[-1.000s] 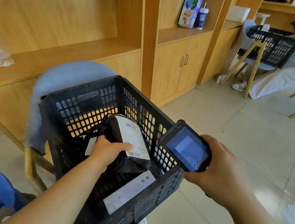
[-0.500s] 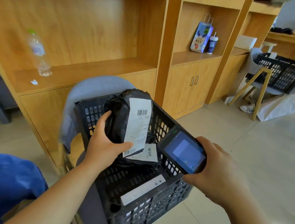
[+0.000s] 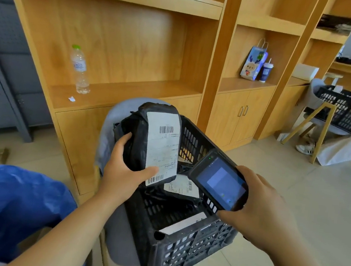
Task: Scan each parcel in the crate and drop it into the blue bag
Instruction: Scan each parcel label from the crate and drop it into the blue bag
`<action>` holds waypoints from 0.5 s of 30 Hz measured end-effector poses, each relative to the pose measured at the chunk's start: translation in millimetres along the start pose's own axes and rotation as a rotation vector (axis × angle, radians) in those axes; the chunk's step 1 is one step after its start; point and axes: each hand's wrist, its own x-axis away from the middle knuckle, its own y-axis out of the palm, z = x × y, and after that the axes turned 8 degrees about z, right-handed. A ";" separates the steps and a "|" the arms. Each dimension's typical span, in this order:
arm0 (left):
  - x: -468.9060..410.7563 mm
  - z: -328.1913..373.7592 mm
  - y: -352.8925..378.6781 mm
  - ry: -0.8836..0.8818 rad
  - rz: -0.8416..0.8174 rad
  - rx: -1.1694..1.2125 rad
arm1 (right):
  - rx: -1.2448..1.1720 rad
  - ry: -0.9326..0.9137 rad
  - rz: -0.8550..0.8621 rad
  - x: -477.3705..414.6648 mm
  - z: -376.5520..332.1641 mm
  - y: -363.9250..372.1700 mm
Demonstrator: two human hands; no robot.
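The left hand grasps a black parcel upright above the crate. Its thumb lies across the lower end of the white label and the other fingers are mostly hidden behind the wrapping. The label's barcodes show, but its small print is too blurred to read. The right hand clasps the near end of the scanner, fingers largely hidden beneath it. The scanner's lit screen faces up, just beside the parcel and over the crate's right rim. Another labelled parcel lies inside the crate, partly covered (whether more lie under it I cannot tell). The blue bag sits at lower left near the crate, cut off by the frame edges. Open tiled floor spreads to the right.
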 end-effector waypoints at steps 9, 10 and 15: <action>24.0 -12.8 -65.3 0.022 0.139 -0.070 | -0.059 -0.151 -0.066 3.7 -45.5 14.8; 25.4 -14.8 -73.0 0.016 0.158 -0.087 | -0.072 -0.158 -0.069 4.8 -51.1 15.5; 31.4 -21.7 -104.7 -0.004 0.220 -0.128 | -0.073 -0.231 -0.087 10.0 -74.7 19.1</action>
